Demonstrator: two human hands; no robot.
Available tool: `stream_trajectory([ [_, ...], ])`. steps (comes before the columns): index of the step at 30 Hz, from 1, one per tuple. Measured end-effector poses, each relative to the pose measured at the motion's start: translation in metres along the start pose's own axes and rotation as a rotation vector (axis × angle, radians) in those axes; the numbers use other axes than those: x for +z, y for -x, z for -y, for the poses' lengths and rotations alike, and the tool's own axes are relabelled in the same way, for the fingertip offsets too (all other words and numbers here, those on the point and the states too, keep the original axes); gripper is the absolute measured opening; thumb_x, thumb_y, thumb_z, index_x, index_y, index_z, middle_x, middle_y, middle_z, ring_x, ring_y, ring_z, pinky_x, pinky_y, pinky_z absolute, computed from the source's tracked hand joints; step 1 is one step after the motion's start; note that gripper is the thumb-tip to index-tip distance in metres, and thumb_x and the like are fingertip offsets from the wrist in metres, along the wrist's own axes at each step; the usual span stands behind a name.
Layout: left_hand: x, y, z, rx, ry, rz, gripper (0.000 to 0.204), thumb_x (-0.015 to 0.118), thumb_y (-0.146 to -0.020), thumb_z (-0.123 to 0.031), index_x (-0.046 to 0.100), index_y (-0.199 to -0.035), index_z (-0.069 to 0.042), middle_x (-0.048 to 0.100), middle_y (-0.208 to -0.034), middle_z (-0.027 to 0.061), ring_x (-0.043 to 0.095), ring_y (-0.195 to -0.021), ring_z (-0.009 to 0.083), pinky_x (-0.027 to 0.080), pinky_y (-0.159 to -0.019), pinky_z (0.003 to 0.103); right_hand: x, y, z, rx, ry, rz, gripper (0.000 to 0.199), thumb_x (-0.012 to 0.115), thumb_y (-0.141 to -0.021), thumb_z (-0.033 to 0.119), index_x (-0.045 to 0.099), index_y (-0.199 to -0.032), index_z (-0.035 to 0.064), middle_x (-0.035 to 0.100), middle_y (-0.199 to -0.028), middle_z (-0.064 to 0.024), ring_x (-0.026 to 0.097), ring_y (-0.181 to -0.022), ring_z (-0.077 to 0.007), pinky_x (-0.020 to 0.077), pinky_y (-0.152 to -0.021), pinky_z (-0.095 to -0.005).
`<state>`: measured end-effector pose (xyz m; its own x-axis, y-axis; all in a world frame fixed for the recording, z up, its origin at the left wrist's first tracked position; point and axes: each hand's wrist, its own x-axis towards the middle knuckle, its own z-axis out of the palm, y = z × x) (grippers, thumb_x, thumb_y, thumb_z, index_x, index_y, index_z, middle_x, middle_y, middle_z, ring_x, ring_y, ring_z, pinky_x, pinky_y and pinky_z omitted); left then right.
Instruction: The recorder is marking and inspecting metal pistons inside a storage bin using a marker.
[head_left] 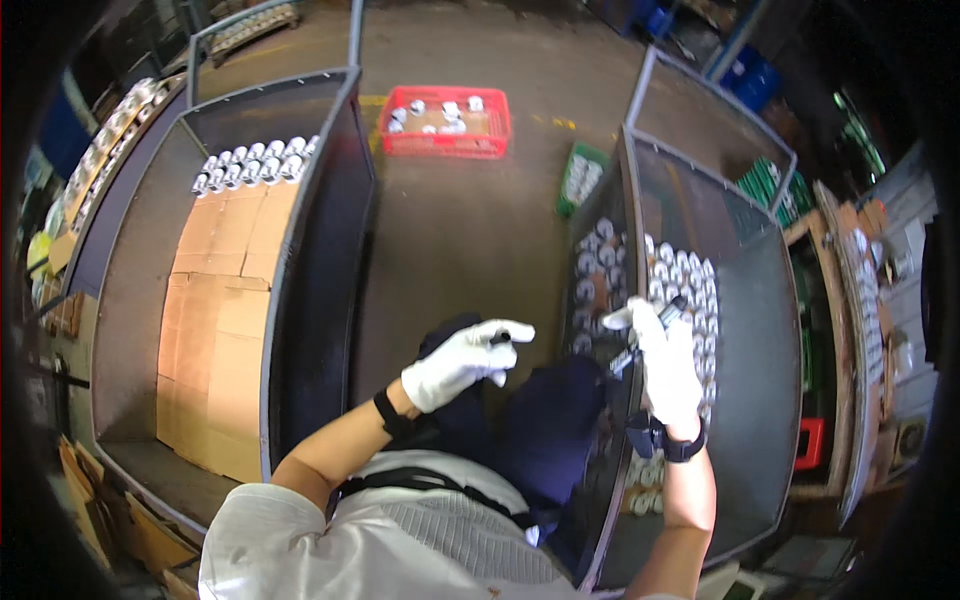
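Dim workshop with a bare grey floor (470, 225), seen from above. At far left, rack (110, 130) bearing rows of small pale parts. Next, deep grey metal cart (325, 300) with cardboard lining (215, 340) over its base; silvery-white parts (250, 170) in two rows at its far end. Beyond, on the floor, red plastic crate (445, 147) with similar parts scattered inside.

Near the middle, over dark-clad legs, white-gloved left grip (450, 372), partly curled, index finger extended; small dark piece (500, 339) apparently held at the fingers, exact contact impossible to tell. Farther off, green crate (590, 152) filled with pale parts, just beside the second cart.

To the right, white-gloved right grip (668, 370) over the near edge of a second grey cart (755, 400), closed around a dark rod-like item (676, 308), tilted, with one end projecting past the glove. Beneath and beyond, close rows of silvery-white pieces (682, 262). At far right, wooden-framed shelf (840, 290) with further small objects.
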<state>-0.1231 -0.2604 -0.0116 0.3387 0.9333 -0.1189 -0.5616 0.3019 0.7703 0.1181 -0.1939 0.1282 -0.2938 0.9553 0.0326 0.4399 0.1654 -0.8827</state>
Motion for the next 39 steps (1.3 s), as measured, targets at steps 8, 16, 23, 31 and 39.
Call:
stream_trajectory([
  [8,0.048,-0.023,-0.017,0.044,-0.485,0.131,0.018,0.052,-0.101,-0.011,0.063,-0.112,-0.001,0.055,-0.073,0.0041,0.051,-0.059,0.0111,0.047,-0.063,0.026,0.008,0.061,-0.001,0.001,-0.277,-0.188,0.017,0.071,-0.089,0.016,0.072,-0.101,0.0042,0.063,-0.077,0.0018,0.052,-0.061,-0.0043,0.0415,-0.055,-0.0229],
  [16,0.072,-0.041,0.022,0.188,-0.534,0.246,0.020,0.056,-0.100,-0.017,0.059,-0.112,-0.001,0.054,-0.077,0.0033,0.050,-0.057,0.0113,0.044,-0.060,0.026,-0.007,0.086,-0.028,-0.201,0.088,-0.107,0.035,0.069,-0.081,0.003,0.070,-0.114,0.0142,0.064,-0.099,-0.0048,0.063,-0.078,-0.0156,0.0490,-0.064,-0.0275],
  [23,0.088,-0.049,0.018,-0.476,0.243,0.295,0.016,0.050,-0.103,-0.021,0.056,-0.110,-0.008,0.051,-0.077,-0.0008,0.045,-0.054,0.0067,0.035,-0.043,0.021,-0.013,0.098,-0.062,-0.166,-0.169,-0.013,0.036,0.069,-0.082,0.007,0.066,-0.118,0.0105,0.066,-0.104,-0.0032,0.064,-0.088,-0.0156,0.0511,-0.075,-0.0273],
  [31,0.137,-0.072,-0.003,-0.255,-0.248,0.115,0.023,0.053,-0.103,-0.022,0.063,-0.109,-0.003,0.046,-0.067,-0.0062,0.037,-0.051,0.0006,0.028,-0.043,0.018,-0.091,0.105,-0.035,-0.406,0.748,-0.228,0.041,0.078,-0.079,0.029,0.068,-0.109,0.0025,0.067,-0.091,-0.0113,0.066,-0.076,-0.0258,0.0509,-0.069,-0.0326],
  [39,0.167,-0.119,0.034,0.833,-1.224,0.476,0.042,0.055,-0.088,0.000,0.056,-0.130,0.002,0.069,-0.108,0.0146,0.066,-0.099,0.0298,0.054,-0.086,0.034,-0.109,0.115,-0.095,-0.645,0.627,-0.138,0.023,0.058,-0.094,0.026,0.073,-0.105,0.0124,0.062,-0.077,-0.0062,0.060,-0.065,-0.0239,0.0485,-0.058,-0.0330],
])
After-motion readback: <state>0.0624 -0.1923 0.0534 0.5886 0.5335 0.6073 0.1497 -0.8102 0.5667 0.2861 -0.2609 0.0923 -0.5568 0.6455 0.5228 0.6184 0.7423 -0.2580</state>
